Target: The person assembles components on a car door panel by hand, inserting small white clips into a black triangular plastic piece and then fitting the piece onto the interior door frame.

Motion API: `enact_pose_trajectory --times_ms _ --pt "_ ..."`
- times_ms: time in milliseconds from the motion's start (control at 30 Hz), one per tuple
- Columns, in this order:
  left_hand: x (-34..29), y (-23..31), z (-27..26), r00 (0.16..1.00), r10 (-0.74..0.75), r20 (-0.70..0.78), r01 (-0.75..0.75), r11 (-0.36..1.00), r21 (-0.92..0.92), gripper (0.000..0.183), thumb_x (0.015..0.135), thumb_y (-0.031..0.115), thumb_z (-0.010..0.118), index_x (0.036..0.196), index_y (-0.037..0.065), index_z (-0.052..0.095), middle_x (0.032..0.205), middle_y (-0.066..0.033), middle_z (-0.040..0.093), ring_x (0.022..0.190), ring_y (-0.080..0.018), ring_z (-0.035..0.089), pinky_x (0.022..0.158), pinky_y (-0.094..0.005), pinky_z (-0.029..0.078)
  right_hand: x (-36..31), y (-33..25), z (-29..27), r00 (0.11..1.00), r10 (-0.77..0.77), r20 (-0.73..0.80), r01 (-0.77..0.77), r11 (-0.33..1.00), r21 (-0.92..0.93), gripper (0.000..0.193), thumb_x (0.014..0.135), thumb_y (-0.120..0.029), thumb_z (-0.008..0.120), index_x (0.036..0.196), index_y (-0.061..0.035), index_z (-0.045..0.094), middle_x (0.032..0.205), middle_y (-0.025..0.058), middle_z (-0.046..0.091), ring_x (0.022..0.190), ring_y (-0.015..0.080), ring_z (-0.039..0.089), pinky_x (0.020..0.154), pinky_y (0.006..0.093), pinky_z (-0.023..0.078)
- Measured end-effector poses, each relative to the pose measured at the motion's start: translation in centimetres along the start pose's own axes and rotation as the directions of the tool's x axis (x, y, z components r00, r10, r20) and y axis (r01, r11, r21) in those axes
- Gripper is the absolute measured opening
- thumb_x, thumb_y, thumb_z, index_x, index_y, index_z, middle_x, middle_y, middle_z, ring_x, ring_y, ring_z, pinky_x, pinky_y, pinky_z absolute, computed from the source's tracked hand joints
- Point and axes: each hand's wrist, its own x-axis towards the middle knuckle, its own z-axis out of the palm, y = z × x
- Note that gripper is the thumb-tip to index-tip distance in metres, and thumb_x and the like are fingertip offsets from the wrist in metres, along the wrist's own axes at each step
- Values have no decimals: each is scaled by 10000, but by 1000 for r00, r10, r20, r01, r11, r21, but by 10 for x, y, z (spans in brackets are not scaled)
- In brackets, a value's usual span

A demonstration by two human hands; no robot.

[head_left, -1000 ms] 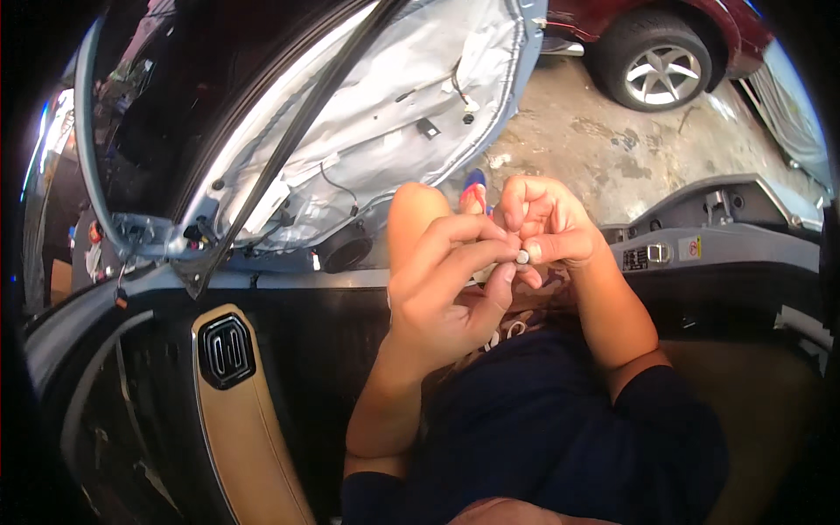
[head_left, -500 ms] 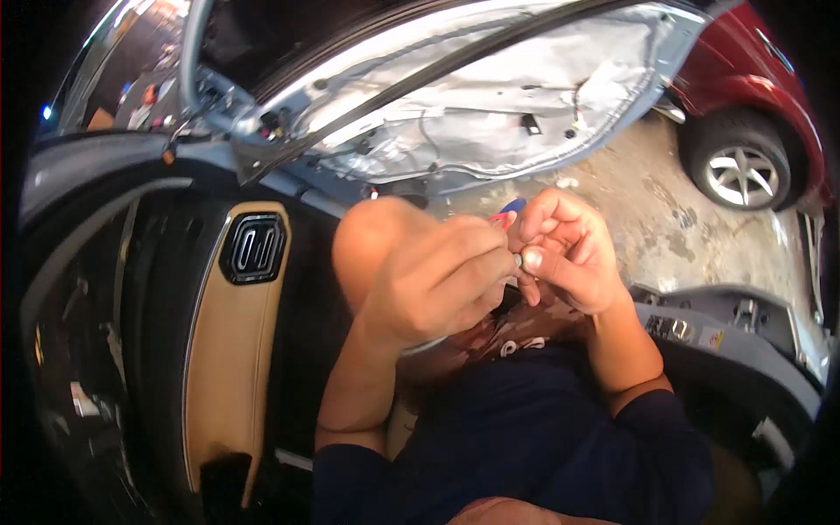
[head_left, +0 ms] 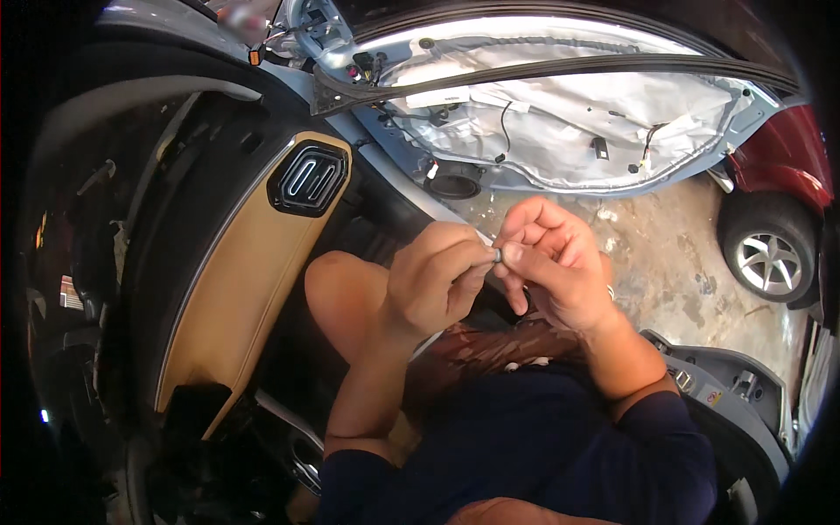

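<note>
Between the fingertips of both hands is a small grey piece (head_left: pixel 499 255), rounded like a tiny plug or fastener; its exact kind does not show. My left hand (head_left: pixel 437 276) pinches it from the left, with thumb and forefinger together. My right hand (head_left: pixel 556 267) meets it from the other side with thumb and forefinger, its other fingers loosely curled. Both hands are raised over my lap, where patterned brown shorts (head_left: pixel 472 346) and a bare knee (head_left: pixel 341 297) show.
An open light-blue car door (head_left: pixel 744 122) stands ahead, its inner panel off, with silvery lining (head_left: pixel 551 144) and loose wires. On the left is a tan dashboard trim (head_left: pixel 232 280) with an air vent (head_left: pixel 308 179). A red car's wheel (head_left: pixel 770 261) stands beyond, right.
The view has shifted, so the door and dashboard appear further right. Both hands still work at the small piece, which is now easier to see between the fingertips.
</note>
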Motion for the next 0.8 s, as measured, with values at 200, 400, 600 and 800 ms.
enact_pose_trajectory --times_ms 200,400,600,800 --pt "-23 -33 -7 994 113 -7 -113 993 14 355 782 -80 751 1078 70 624 943 -112 644 749 -287 673 592 -352 548 13 22 10 999 3 -53 -7 998 -70 153 970 25 635 1114 15 585 856 91 675 608 102 612 501 242 500" --pt "-35 -61 -16 976 -173 -131 175 985 7 271 825 -98 715 1045 30 621 916 -112 650 784 -262 673 667 -339 547 36 42 21 989 -50 -136 18 973 -232 191 993 -1 625 1181 31 641 871 70 677 633 84 607 555 221 513" --pt "-15 -143 -8 433 -856 -281 557 499 -664 318 996 152 635 1261 -17 590 1130 -96 653 1011 -185 627 874 -314 523 86 39 42 969 -242 -44 186 839 -512 205 1012 -12 612 1196 44 680 915 69 684 686 76 608 599 215 525" --pt "28 -193 17 132 -950 -284 297 311 -903 614 1051 403 558 1480 9 365 1358 -152 556 1212 -244 564 1071 -343 423 157 39 56 960 -275 41 231 704 -671 201 994 -13 617 1175 53 675 908 52 680 717 74 608 599 223 523"
